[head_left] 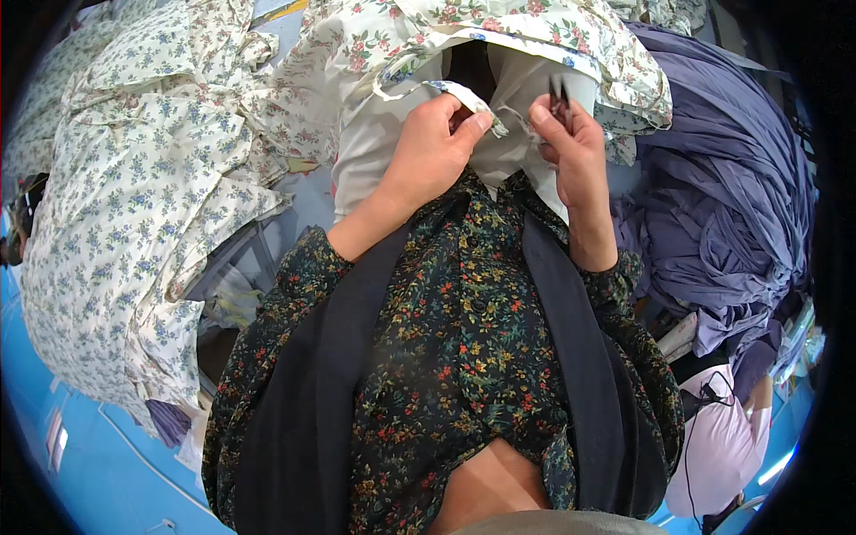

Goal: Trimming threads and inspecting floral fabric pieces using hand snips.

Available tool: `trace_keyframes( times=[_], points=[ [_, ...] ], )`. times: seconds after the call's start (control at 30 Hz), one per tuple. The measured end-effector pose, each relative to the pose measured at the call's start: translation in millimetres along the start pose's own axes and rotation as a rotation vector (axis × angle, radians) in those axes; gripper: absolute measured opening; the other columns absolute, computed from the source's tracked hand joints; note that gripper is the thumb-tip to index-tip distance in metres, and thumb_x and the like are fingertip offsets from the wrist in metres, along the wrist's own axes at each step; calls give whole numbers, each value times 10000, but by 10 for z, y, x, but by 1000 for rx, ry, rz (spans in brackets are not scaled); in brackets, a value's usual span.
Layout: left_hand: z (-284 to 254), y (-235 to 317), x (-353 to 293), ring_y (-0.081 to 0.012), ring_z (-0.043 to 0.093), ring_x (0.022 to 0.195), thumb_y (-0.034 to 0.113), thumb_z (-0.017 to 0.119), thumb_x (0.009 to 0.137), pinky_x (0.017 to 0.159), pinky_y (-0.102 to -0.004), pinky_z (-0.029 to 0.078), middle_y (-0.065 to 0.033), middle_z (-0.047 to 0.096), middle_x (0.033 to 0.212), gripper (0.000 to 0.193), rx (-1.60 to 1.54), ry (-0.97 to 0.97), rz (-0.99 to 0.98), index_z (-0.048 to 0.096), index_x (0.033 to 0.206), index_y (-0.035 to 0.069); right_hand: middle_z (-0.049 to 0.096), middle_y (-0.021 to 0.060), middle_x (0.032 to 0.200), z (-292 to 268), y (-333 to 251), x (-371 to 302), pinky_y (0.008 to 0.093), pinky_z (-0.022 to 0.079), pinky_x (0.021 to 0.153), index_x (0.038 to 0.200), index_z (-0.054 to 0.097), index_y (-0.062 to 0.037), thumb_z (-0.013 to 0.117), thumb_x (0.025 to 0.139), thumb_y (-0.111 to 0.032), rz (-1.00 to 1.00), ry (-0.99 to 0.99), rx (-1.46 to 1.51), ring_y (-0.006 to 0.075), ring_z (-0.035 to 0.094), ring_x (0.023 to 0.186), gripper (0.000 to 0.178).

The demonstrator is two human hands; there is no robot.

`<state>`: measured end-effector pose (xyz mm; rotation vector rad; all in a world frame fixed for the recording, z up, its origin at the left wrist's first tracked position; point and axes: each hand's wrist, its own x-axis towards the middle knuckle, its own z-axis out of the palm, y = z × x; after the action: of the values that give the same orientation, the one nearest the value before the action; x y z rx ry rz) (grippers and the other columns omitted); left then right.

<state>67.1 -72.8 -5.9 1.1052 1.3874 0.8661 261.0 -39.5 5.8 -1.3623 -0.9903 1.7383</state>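
Observation:
My left hand (435, 147) is closed, pinching the end of a narrow floral fabric strip (462, 93) between thumb and fingers. That strip loops back to the edge of a white cloth with pink and blue flowers (374, 45), which spreads over my knees. A frayed tip pokes out past the left thumb. My right hand (578, 152) is closed around small dark thread snips (559, 94), their blades pointing away from me. Whitish threads (522, 120) hang between the hands, close to the right fingers. The right hand's grip partly hides the snips.
A big heap of white cloth with small blue flowers (152, 196) lies at the left. Bunched purple-grey fabric (722, 187) is piled at the right. Beyond it, at the lower right, a person in a pale pink top (718, 437) is partly visible.

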Motion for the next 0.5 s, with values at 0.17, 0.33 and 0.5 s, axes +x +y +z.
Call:
trace_keyframes(
  times=[0.17,0.33,0.5],
  points=[
    [22,28,-2,-59,520,622,187,636,929,555,-228,415,2,605,740,201,-32,25,-31,626,948,-12,568,-51,744,127,150,-24,174,365,581,928,629,-4,648,888,-144,-134,-117,-161,18,478,650,147],
    [17,33,-6,-55,532,623,195,637,929,551,-221,416,-4,619,742,208,-43,20,-5,623,930,-13,607,-12,762,126,105,-20,219,431,617,941,620,0,641,896,-165,-148,-54,-225,55,541,689,172],
    [15,73,-20,-54,535,626,198,634,930,554,-213,418,-2,615,748,201,-130,49,-101,618,918,-2,646,69,752,215,45,-109,281,473,604,962,610,-30,629,918,-209,-453,75,-576,138,615,671,185]
  ],
)
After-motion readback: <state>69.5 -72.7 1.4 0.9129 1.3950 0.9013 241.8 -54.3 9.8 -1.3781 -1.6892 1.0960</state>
